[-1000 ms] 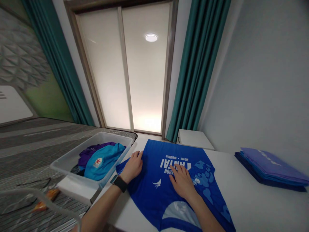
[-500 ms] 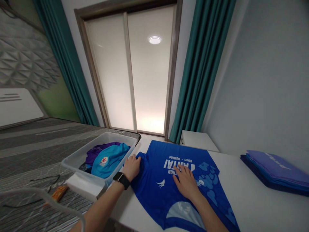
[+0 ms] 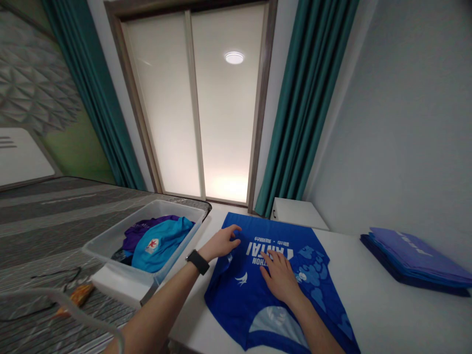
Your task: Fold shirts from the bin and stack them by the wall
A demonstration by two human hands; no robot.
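Note:
A blue sports shirt (image 3: 280,300) with white lettering lies spread on the white table (image 3: 387,314). My left hand (image 3: 222,241), with a black watch on its wrist, is closed on the shirt's left sleeve and holds it folded inward over the chest. My right hand (image 3: 280,278) lies flat on the middle of the shirt, fingers stretched out just below the lettering.
A clear plastic bin (image 3: 110,241) holding teal and purple clothes stands to the left of the shirt. A stack of folded blue and purple shirts (image 3: 416,258) lies at the table's right. A small white cabinet (image 3: 298,214) stands behind the table. A striped bed (image 3: 44,226) lies at left.
My left hand has moved right from the table's left edge, carrying the sleeve over onto the shirt. My right hand has stayed pressed on the shirt.

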